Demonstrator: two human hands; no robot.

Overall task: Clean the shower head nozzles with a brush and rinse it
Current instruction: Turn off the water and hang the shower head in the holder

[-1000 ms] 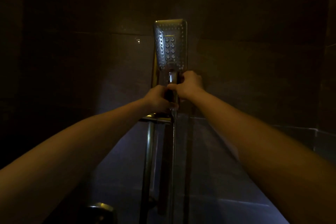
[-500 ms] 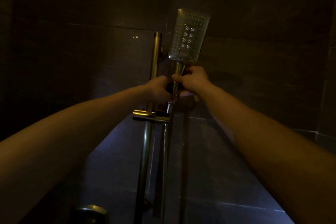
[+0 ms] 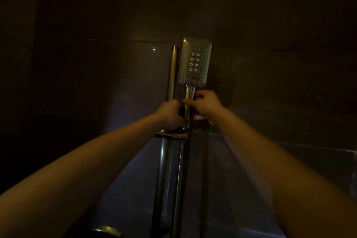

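Plainly two hands, left hand (image 3: pixel 171 115) and right hand (image 3: pixel 205 104), on one shower head (image 3: pixel 194 62).

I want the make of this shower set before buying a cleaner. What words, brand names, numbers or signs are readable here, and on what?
No readable text anywhere in this dim view.
Shower head: a small dark mark low on its face, too blurred to read.
Handle, gripped by the right hand: no marking visible.
Slide rail and bracket under the left hand: no marking visible.
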